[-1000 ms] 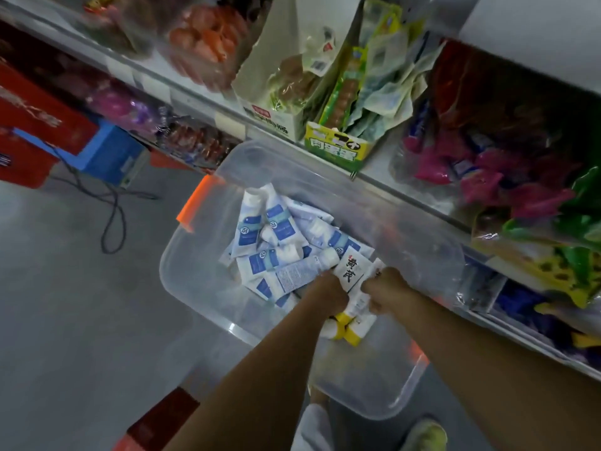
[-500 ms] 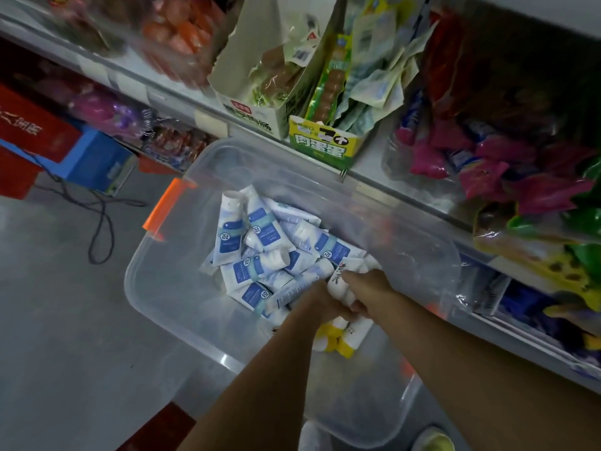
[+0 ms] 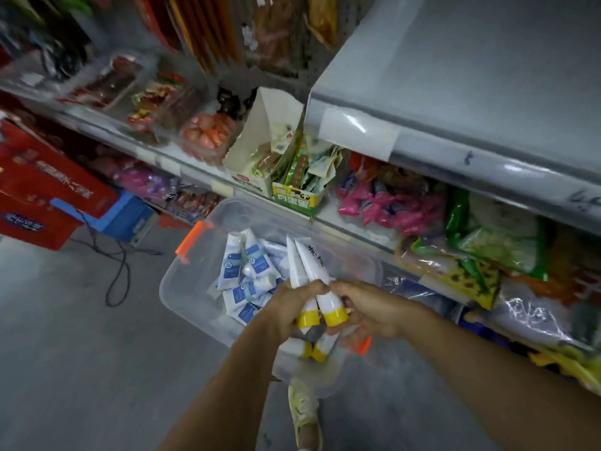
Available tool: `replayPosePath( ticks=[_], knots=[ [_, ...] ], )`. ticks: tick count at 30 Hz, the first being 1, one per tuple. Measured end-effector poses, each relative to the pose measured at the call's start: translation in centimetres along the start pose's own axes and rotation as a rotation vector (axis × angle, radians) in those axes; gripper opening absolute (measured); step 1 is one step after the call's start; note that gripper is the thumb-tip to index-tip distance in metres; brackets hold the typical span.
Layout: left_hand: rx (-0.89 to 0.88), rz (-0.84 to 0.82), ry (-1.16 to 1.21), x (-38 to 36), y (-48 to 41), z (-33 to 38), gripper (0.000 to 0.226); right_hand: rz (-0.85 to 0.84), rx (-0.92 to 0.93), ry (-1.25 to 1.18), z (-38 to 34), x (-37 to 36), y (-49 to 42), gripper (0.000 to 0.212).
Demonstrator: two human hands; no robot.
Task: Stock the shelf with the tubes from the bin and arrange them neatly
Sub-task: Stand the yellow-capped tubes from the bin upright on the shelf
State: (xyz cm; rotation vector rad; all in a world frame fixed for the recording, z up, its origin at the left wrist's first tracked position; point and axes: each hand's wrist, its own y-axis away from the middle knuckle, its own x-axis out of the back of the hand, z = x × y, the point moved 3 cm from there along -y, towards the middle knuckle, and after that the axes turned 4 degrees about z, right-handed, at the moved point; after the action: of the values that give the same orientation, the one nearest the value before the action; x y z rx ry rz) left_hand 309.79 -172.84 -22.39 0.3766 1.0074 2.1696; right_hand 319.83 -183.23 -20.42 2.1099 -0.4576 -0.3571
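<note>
Fingers (image 3: 307, 288) of your left hand (image 3: 286, 312) curl round a pair of yellow-capped tubes (image 3: 305, 268). Your right hand (image 3: 370, 309) grips the same pair at the cap end, so both hands are closed on it. You hold the pair caps down, above the near end of the clear bin (image 3: 182, 288). Two more yellow caps (image 3: 313, 349) show just below your hands; I cannot tell whether you grip those too or they lie in the bin. By my reading you are early on: a heap of blue-and-white tubes (image 3: 247, 275) lies in the bin, and no tube shows on any shelf. The grey shelf (image 3: 471, 76) up to your right looks the likely place, and carrying, placing and lining up are all left to do.
</note>
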Motion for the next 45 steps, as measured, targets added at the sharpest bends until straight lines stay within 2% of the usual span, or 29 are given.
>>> replayPosePath(
  ticks=[2,4,8,13,17,20,22,24,29,37,40,45],
  knots=[
    [-0.083,-0.013,-0.022,-1.6,3.0,1.6,0.054,-0.03,0.05,-0.038,-0.3,0.9,3.1,0.02],
    [-0.162,-0.018,-0.025,-3.4,6.1,2.8,0.042,-0.016,0.149,0.003,-0.6,2.3,6.1,0.016],
    [-0.297,-0.095,-0.093,-7.4,13.6,4.3,0.022,-0.011,0.323,0.029,-0.6,5.3,13.6,0.031],
    [-0.476,-0.241,-0.168,-13.9,22.1,6.0,0.026,0.079,0.503,0.215,0.7,8.8,23.6,0.04],
    [-0.651,-0.218,-0.209,-19.5,27.6,7.6,0.026,0.171,0.647,0.233,1.5,12.8,31.7,0.041],
    [-0.764,-0.248,-0.239,-23.5,31.0,8.6,0.031,0.155,0.723,0.169,2.6,16.1,36.9,0.038],
    [-0.801,-0.289,-0.254,-26.1,33.2,9.3,0.034,0.164,0.753,0.136,3.4,17.8,40.3,0.033],
    [-0.828,-0.326,-0.257,-28.6,35.2,10.2,0.035,0.198,0.802,0.157,3.7,19.3,43.6,0.037],
    [-0.916,-0.393,-0.24,-34.4,39.7,13.6,0.03,0.464,0.947,0.17,3.0,23.3,50.6,0.038],
    [-0.991,-0.36,-0.23,-40.1,43.4,19.8,0.036,0.981,1.242,0.036,-0.8,29.0,59.0,0.031],
    [-1.06,-0.354,-0.191,-41.4,43.7,21.4,0.036,1.156,1.247,0.111,-3.1,31.6,60.5,0.031],
    [-1.143,-0.32,-0.194,-42.9,43.2,22.9,0.04,1.315,1.216,0.155,-6.4,36.3,60.9,0.041]
  ],
)
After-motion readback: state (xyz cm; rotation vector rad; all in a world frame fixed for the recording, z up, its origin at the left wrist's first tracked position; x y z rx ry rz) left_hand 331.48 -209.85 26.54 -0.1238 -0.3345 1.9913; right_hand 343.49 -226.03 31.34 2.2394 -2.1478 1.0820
